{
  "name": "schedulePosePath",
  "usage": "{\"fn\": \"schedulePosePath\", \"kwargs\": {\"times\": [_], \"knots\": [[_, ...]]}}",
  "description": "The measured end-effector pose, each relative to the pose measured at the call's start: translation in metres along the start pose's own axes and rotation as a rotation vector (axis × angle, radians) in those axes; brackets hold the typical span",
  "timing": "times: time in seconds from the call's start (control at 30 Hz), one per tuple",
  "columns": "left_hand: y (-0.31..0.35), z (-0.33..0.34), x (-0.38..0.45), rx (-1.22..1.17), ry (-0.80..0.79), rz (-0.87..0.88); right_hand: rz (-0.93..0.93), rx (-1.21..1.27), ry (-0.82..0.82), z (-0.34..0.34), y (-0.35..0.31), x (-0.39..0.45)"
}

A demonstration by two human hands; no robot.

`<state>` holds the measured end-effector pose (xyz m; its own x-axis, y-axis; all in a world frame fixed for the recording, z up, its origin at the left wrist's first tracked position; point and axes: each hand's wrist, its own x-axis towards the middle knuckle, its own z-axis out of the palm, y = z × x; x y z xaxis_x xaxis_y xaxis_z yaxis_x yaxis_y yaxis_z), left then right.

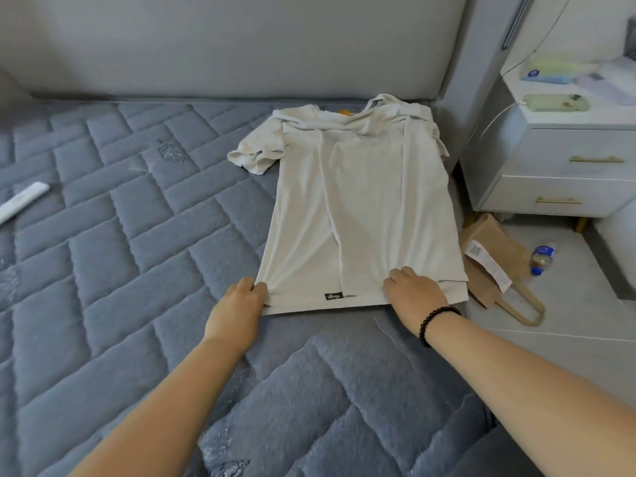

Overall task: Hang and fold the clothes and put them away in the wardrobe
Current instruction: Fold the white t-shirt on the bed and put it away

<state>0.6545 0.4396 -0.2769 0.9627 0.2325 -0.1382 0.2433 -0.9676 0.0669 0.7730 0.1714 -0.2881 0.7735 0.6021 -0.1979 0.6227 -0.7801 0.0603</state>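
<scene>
One white T-shirt (358, 201) lies flat on the blue quilted mattress (120, 253), right side folded in, one sleeve spread out to its left. Two hands at its near hem: the left hand (237, 304) pinches the hem's left corner, the right hand (414, 287), with one bead bracelet (435, 321) at the wrist, grips the hem's right part, fingers curled. Right of the shirt, on the floor: one paper bag (492, 249), one bottle (543, 257), one two-drawer nightstand (564, 166). Far left of it, one white remote (22, 200).

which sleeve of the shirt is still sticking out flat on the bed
The left sleeve of the white t-shirt sticks out sideways on the blue mattress. The right sleeve is already folded in over the body.
</scene>
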Motion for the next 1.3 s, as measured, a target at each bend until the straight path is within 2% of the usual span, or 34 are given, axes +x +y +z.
{"fn": "schedulePosePath", "kwargs": {"times": [0.1,0.27,0.43,0.53,0.63,0.73,0.87,0.93,1.13,1.3], "knots": [[-0.024,-0.003,-0.022,0.002,-0.009,-0.081,-0.038,0.029,-0.019,0.001,-0.035,-0.018],[-0.068,-0.001,-0.066,-0.137,-0.041,-0.219,-0.083,0.061,-0.056,0.003,-0.093,-0.058],[-0.105,0.003,-0.116,-0.179,0.004,-0.316,-0.230,0.060,-0.073,0.009,-0.142,-0.100],[-0.118,0.013,-0.142,-0.203,0.033,-0.399,-0.356,0.114,-0.047,0.016,-0.149,-0.117],[-0.111,0.022,-0.154,-0.137,0.063,-0.425,-0.289,0.316,0.051,0.019,-0.123,-0.130],[-0.089,0.031,-0.155,-0.100,0.162,-0.309,-0.099,0.327,0.140,0.020,-0.077,-0.137],[-0.050,0.040,-0.147,-0.040,0.199,0.076,0.235,0.177,-0.050,0.026,-0.032,-0.143],[-0.036,0.045,-0.139,-0.057,0.226,0.179,0.356,0.173,-0.113,0.031,-0.025,-0.147],[-0.023,0.049,-0.123,-0.009,0.235,0.254,0.344,0.207,-0.132,0.047,-0.011,-0.147],[-0.035,0.050,-0.119,-0.060,0.282,0.197,0.304,0.250,-0.121,0.052,0.005,-0.149]]}}
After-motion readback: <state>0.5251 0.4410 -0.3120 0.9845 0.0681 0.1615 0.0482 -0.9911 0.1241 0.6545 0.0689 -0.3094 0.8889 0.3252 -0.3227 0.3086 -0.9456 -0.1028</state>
